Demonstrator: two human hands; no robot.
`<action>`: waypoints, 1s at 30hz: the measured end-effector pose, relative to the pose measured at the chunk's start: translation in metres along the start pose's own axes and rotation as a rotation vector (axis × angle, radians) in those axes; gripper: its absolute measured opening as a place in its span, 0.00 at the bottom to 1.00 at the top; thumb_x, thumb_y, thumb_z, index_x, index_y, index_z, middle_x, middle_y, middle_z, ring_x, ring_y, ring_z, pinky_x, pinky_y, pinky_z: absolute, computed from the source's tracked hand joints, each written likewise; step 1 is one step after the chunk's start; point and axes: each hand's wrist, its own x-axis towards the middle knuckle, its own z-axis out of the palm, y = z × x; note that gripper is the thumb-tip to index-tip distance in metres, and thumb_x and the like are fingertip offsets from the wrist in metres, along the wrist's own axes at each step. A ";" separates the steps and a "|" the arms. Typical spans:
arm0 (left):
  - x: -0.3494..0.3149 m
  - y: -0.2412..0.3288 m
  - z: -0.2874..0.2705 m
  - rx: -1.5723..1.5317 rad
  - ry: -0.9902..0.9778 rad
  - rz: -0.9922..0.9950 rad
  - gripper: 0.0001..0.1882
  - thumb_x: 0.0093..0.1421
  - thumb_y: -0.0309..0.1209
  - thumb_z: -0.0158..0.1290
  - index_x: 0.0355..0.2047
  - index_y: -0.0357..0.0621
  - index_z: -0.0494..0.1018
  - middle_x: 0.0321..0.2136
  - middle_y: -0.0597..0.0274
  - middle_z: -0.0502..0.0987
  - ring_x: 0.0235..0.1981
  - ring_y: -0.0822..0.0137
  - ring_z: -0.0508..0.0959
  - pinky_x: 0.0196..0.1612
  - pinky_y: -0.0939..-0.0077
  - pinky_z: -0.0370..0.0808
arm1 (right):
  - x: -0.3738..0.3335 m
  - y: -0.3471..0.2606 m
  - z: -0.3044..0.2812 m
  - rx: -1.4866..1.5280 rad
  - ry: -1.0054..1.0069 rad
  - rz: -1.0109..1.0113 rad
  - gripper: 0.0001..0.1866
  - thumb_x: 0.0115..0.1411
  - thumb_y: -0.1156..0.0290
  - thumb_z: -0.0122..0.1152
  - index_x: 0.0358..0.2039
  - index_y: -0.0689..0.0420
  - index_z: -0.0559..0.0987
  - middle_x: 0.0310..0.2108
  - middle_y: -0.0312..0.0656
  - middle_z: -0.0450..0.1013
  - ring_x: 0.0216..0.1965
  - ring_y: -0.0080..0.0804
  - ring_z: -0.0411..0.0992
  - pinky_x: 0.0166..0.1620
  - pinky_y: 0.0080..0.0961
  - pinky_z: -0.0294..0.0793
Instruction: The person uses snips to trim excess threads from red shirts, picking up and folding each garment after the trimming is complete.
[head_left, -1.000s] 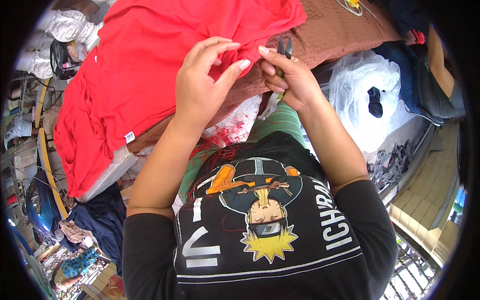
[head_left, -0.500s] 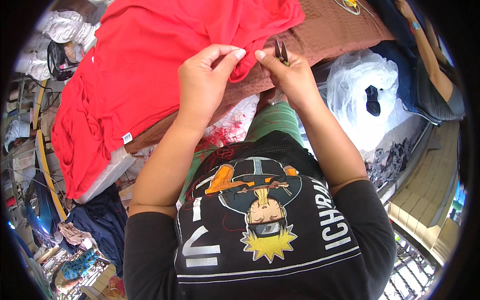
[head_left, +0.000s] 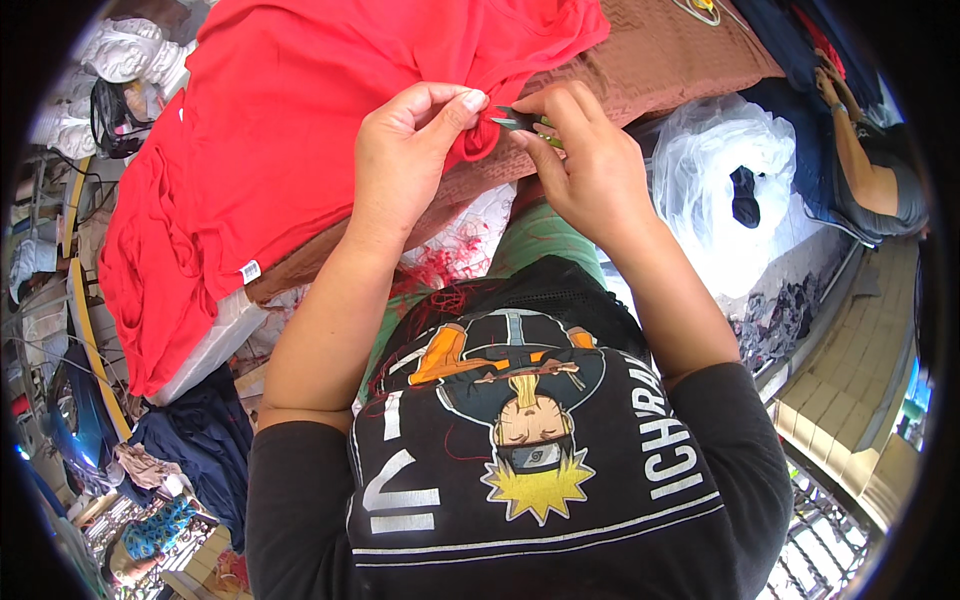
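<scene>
A bright red garment (head_left: 300,130) lies spread over a brown-covered surface in front of me. My left hand (head_left: 415,140) pinches a bit of its edge between thumb and forefinger. In my right hand (head_left: 590,150) is a pair of thread snips (head_left: 520,121) with dark pointed blades and a green handle. The blades point left at the red cloth, close beside my left fingertips. Whether they touch the fabric or a thread I cannot tell.
The brown quilted cover (head_left: 655,60) runs off to the right. Beyond my right forearm sits a clear plastic bag (head_left: 715,170) with a black item. Red thread scraps (head_left: 450,262) lie below my hands. Another person's arm (head_left: 865,165) shows at far right. Dark blue cloth (head_left: 205,440) lies at lower left.
The snips have turned from pointing up and away to pointing left, at the red edge. My right fingers have shifted round the handle. My left hand keeps its pinch.
</scene>
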 end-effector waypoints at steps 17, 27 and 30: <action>-0.001 0.037 -0.029 0.401 -0.438 0.744 0.15 0.48 0.40 0.64 0.23 0.43 0.74 0.37 0.59 0.77 0.41 0.63 0.73 0.48 0.66 0.66 | 0.009 0.024 -0.010 0.043 0.179 0.076 0.11 0.52 0.69 0.64 0.35 0.56 0.75 0.33 0.44 0.73 0.34 0.45 0.74 0.36 0.36 0.74; 0.007 -0.019 0.001 0.600 0.053 0.368 0.09 0.57 0.29 0.58 0.40 0.46 0.79 0.29 0.64 0.80 0.34 0.70 0.78 0.41 0.80 0.72 | 0.005 0.016 -0.018 0.194 0.130 0.103 0.12 0.51 0.78 0.65 0.38 0.59 0.77 0.33 0.44 0.71 0.33 0.36 0.74 0.38 0.28 0.74; 0.012 -0.012 -0.006 0.190 -0.033 0.075 0.11 0.60 0.29 0.56 0.42 0.40 0.78 0.31 0.67 0.80 0.33 0.79 0.76 0.40 0.85 0.72 | 0.007 0.013 -0.017 0.242 0.122 0.010 0.12 0.51 0.80 0.64 0.38 0.59 0.77 0.33 0.42 0.70 0.30 0.33 0.73 0.36 0.24 0.74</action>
